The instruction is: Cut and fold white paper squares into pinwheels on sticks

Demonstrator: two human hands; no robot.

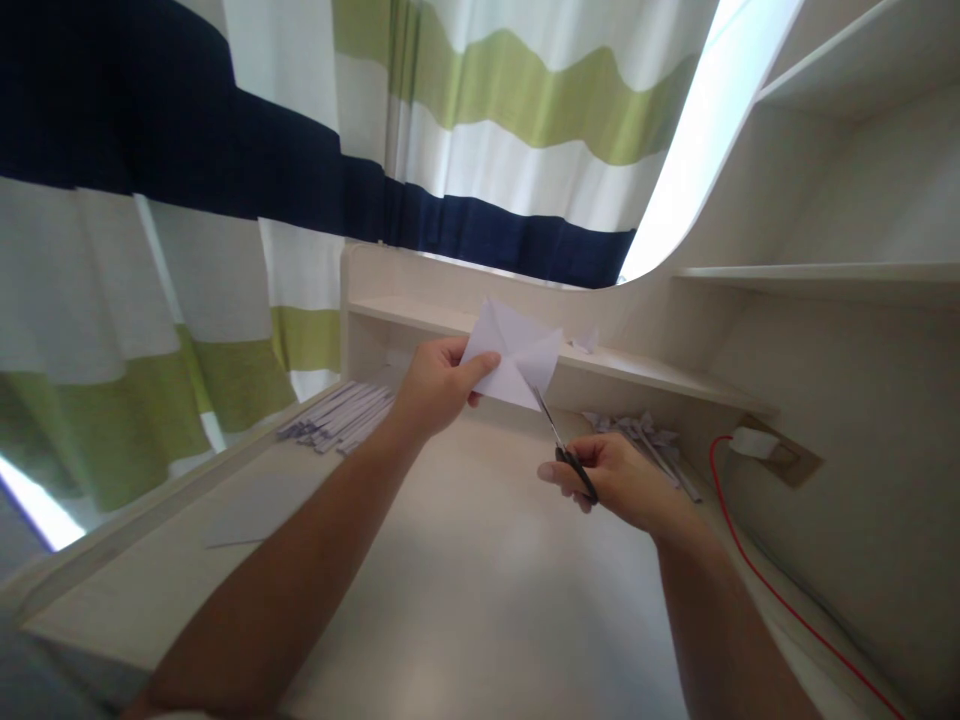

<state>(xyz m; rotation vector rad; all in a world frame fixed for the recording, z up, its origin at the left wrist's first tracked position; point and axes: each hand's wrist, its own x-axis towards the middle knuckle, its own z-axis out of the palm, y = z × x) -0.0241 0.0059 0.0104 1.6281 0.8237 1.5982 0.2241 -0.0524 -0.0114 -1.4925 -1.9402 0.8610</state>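
Note:
My left hand pinches a white square of paper by its left side, thumb on top. Crease lines cross at the paper's middle, and it is held up above the desk. In my right hand are scissors with black handles, my fingers through the loops. Their blades point up and left and meet the lower right part of the paper. Whether the blades are parted there is too small to tell.
Rolled paper sticks lie piled at the desk's left. White paper sheets lie nearer. At the right are folded paper pieces with sticks, a white plug and a red cable. A low shelf runs along the back.

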